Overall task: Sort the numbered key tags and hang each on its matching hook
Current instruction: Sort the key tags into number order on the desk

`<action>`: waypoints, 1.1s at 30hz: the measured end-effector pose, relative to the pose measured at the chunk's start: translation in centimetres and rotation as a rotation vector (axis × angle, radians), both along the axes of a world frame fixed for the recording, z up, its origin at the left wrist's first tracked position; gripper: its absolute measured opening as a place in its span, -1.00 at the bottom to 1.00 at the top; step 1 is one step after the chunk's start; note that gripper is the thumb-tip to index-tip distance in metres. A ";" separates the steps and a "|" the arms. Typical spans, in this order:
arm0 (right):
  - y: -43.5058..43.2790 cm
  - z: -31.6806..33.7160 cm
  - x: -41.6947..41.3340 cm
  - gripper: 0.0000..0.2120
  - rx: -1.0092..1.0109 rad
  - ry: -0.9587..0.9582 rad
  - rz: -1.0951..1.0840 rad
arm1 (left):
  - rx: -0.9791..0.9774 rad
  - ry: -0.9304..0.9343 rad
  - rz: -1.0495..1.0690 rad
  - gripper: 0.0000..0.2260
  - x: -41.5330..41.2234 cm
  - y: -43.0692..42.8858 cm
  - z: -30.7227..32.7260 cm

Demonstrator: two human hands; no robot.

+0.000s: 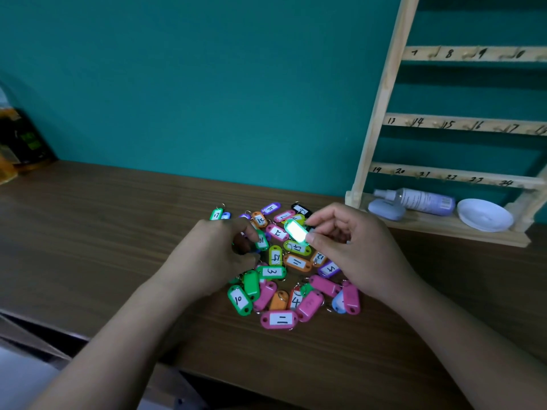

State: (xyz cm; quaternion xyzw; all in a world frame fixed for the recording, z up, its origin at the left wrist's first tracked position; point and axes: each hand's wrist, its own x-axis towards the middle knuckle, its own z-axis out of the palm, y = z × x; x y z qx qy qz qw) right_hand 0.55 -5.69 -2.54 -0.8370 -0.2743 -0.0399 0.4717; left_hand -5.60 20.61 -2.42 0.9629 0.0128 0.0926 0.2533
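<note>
A heap of several coloured numbered key tags [279, 319] lies on the brown table [118, 232] in the middle of the head view. My right hand [352, 250] pinches a green tag [297, 230] just above the heap; glare hides its number. My left hand [213, 255] sits at the heap's left edge with fingers curled over a green tag [261, 240] marked 10; whether it holds that tag is unclear. The wooden hook rack [461, 124] with handwritten numbers stands at the right against the teal wall.
On the rack's base lie a spray bottle [420, 200], a pale rounded object [384, 209] and a white dish [485, 215]. A dark box [23, 137] stands at the far left. The table's near edge runs diagonally at bottom left.
</note>
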 end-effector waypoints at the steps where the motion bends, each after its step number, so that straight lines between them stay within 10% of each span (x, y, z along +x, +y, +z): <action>1: 0.0 0.0 0.0 -0.83 -0.004 -0.002 -0.004 | 0.012 -0.013 0.015 -0.81 0.1 0.1 0.0; 33: -5.4 0.6 2.6 -0.85 0.049 -0.035 -0.229 | -0.064 -0.151 -0.097 -0.88 -0.5 -0.8 0.7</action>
